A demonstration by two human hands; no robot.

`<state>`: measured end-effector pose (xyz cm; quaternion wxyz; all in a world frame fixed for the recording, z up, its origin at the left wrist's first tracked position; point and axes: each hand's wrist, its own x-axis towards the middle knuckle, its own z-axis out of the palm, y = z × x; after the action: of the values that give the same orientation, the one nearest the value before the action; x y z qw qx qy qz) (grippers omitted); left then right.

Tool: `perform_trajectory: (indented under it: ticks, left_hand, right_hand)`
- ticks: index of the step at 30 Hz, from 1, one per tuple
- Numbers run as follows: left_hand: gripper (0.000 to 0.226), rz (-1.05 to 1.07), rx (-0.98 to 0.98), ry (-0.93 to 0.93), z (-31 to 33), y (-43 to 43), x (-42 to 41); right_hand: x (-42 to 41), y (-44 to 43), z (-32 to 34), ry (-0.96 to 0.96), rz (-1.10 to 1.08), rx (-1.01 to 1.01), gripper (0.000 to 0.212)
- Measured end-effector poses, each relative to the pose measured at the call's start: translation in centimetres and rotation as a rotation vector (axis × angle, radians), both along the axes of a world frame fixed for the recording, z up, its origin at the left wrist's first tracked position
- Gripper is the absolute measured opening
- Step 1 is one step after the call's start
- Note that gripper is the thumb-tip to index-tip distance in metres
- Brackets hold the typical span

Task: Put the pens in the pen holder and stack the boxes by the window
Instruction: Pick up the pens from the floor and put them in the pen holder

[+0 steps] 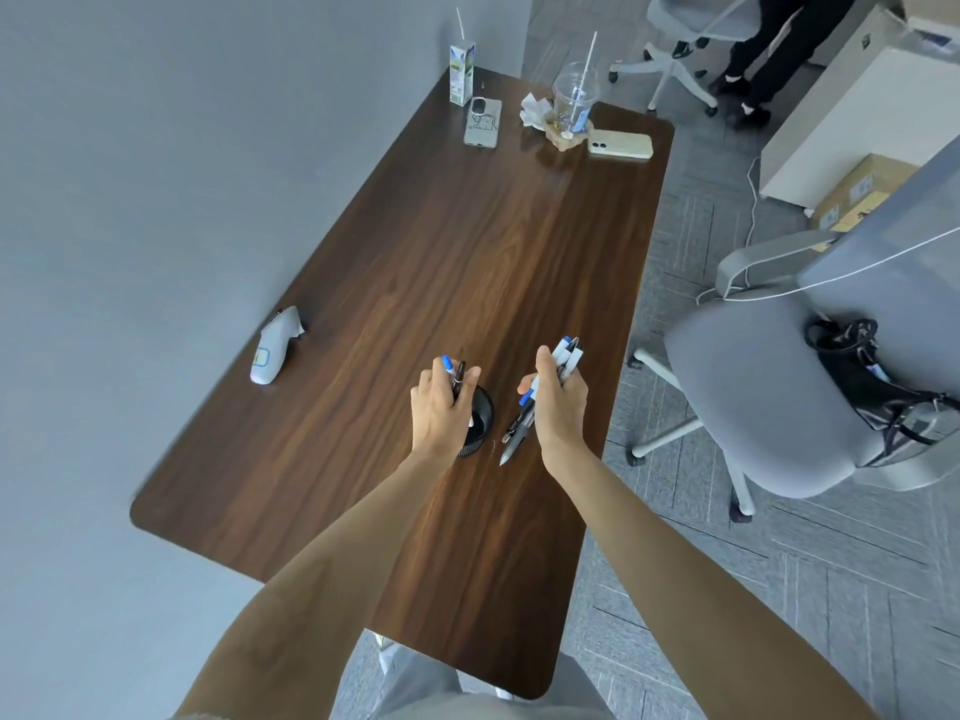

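A black round pen holder (481, 418) stands on the dark wooden table (426, 283), partly hidden behind my left hand. My left hand (441, 407) is closed around two pens (453, 374), one blue-capped and one dark, held right above the holder's mouth. To the right of the holder my right hand (558, 402) grips a bundle of several pens (563, 358); their white and blue ends stick up past my fingers and the grey tips (511, 444) hang down toward the table. Cardboard boxes (857, 194) lie on the floor at the far right.
At the table's far end stand a milk carton (461, 72), a plastic cup with straw (574, 98), crumpled paper and two phones (483, 122). A white thermometer-like device (275, 345) lies at the left edge by the wall. A grey office chair (779, 387) with a black bag stands right.
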<state>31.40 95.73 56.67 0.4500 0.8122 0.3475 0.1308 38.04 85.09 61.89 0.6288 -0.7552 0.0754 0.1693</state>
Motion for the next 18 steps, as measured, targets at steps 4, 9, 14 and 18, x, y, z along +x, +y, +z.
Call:
perform_trajectory:
  ticks: [4, 9, 14, 18]
  left_hand:
    - [0.020, -0.027, 0.025, -0.002, -0.1, 0.3, -0.6]
    - [0.018, -0.033, 0.011, 0.001, -0.1, 0.8, -1.3]
    - [0.028, 0.034, -0.115, -0.018, 0.7, 1.7, -2.5]
    - [0.030, 0.066, -0.217, -0.027, 1.0, 2.9, -4.1]
  right_hand:
    - [-0.2, 0.3, -0.2, -0.019, 0.014, 0.009, 0.028]
    - [-0.3, 0.2, -0.5, -0.039, -0.004, 0.020, 0.027]
    - [-0.2, 1.2, -0.7, -0.049, -0.038, 0.061, 0.029]
    - [0.1, 2.8, -1.4, -0.065, -0.042, 0.080, 0.041]
